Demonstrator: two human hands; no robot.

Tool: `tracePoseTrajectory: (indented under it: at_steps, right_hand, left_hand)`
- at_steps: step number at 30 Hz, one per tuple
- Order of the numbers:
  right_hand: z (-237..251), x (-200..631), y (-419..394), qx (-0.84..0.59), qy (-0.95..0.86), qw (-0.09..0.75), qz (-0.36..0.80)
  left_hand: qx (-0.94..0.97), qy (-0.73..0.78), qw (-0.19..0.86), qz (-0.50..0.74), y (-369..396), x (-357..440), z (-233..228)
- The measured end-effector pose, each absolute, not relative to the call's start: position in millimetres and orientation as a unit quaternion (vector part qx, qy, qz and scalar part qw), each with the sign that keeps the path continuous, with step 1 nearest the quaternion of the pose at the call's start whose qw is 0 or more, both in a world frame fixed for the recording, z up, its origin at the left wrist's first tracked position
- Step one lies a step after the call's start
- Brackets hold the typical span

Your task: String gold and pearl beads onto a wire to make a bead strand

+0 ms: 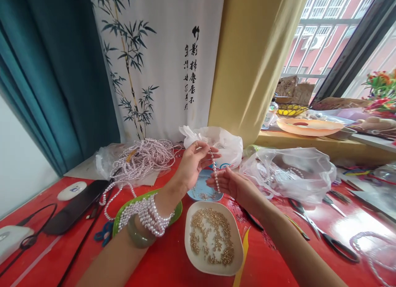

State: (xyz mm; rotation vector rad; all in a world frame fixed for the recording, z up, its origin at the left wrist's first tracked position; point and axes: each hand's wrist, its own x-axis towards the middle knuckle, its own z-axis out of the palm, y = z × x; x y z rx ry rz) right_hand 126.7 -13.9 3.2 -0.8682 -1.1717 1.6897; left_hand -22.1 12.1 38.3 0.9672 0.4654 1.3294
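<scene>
A short strand of pearl beads [215,171] hangs down from the pinched fingers of my left hand [198,157]. My right hand [231,183] is beside its lower part, fingers stretched out and flat; whether they touch the beads I cannot tell. Below the strand is a blue plate [202,179] with small pieces on it. Closer to me stands a cream tray [189,254] with many small gold beads [227,237]. Several loops of pearl strands [151,214] and a green bangle [139,234] are around my left wrist. Under that wrist is a green tray [177,212].
A heap of pearl strands [145,155] lies at the back left. Plastic bags [227,144] stand behind my hands and at right. Scissors [337,245] and a coiled strand [371,247] lie on the red table [269,262]. A black power strip [77,208] and cables are at left.
</scene>
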Motion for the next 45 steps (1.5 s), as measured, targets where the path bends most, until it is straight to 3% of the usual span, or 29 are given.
tracePoseTrajectory:
  at_steps: [10,19,34,45]
  right_hand:
    - [5,98,-39,-0.272,-0.386,0.409,0.781]
    - [5,87,-48,-0.300,-0.355,0.388,0.795]
    - [2,95,-38,-0.354,-0.397,0.396,0.748]
    - [6,95,-41,-0.414,-0.478,0.464,0.620]
  left_hand:
    - [0.344,0.184,0.531,0.752,22,-28,36]
    - [0.383,0.193,0.438,0.790,14,-25,38]
    - [0.240,0.195,0.601,0.737,19,-31,38]
    - [0.251,0.207,0.611,0.722,29,-32,31]
